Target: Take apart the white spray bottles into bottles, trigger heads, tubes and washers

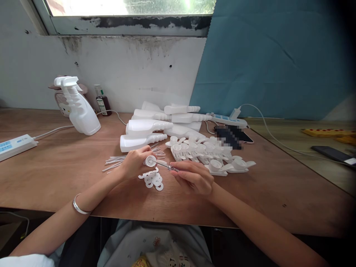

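My left hand is closed around a white spray nozzle head, whose round open end faces right. My right hand pinches a slim metal tool with a thin shaft. The tip of that shaft reaches the round opening of the nozzle head; whether it goes inside is too small to tell. Just below the hands lies a small pile of white ring washers. Thin white tubes are spread on the table beside and behind my left hand. Several white trigger spray heads lie in rows beyond my right hand.
Several white bottles lie stacked toward the wall. A white spray bottle stands at the back left, near a small dark bottle. Power strips, cables and a phone lie on the wooden table.
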`<state>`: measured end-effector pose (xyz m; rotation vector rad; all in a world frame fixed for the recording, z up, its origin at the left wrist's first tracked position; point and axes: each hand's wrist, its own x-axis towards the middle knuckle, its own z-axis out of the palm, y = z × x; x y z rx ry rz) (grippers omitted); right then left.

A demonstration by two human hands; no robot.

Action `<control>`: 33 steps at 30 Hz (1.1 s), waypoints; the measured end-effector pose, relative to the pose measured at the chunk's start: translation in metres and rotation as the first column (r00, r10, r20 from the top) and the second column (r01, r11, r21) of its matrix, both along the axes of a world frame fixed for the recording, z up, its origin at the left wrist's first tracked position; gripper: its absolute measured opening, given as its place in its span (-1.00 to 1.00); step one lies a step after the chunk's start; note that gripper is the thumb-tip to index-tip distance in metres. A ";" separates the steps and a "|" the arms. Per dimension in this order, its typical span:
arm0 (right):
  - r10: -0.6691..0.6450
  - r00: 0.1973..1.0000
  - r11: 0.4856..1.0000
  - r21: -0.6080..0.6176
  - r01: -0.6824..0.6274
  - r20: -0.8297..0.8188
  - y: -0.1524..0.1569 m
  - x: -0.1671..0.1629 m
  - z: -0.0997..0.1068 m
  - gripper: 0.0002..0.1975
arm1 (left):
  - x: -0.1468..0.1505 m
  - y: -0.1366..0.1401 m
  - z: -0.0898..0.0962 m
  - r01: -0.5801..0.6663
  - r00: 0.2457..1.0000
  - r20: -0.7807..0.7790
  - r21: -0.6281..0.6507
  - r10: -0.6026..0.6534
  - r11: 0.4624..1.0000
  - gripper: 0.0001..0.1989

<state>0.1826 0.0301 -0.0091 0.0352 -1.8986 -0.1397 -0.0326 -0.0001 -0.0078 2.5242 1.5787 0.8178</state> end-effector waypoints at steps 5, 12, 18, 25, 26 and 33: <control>-0.030 1.000 0.999 0.043 0.030 -0.002 -0.002 0.001 0.001 -0.69 | 0.003 -0.001 0.001 -0.077 0.997 0.013 0.029 0.076 0.997 -0.86; -0.129 0.990 0.979 0.167 0.118 0.058 -0.002 -0.005 -0.005 -0.79 | 0.006 -0.001 0.000 -0.146 0.985 -0.088 0.067 0.151 0.987 -0.86; -0.081 0.997 0.997 -0.007 0.081 -0.014 -0.008 -0.008 -0.009 -0.75 | 0.010 -0.003 -0.001 -0.127 0.990 -0.049 0.098 0.132 0.987 -0.84; 0.260 0.955 0.617 -0.737 -0.278 -0.143 0.009 -0.001 0.004 -0.73 | 0.004 -0.003 -0.007 0.128 0.982 -0.160 0.135 -0.106 0.983 -0.77; 0.301 0.940 0.543 -0.780 -0.309 -0.163 0.012 -0.002 0.006 -0.72 | 0.004 -0.003 -0.007 0.160 0.974 -0.186 0.145 -0.132 0.976 -0.77; 0.300 0.940 0.606 -0.729 -0.318 -0.161 0.014 -0.001 -0.003 -0.74 | 0.004 -0.002 0.000 0.115 0.967 -0.240 0.133 -0.080 0.985 -0.78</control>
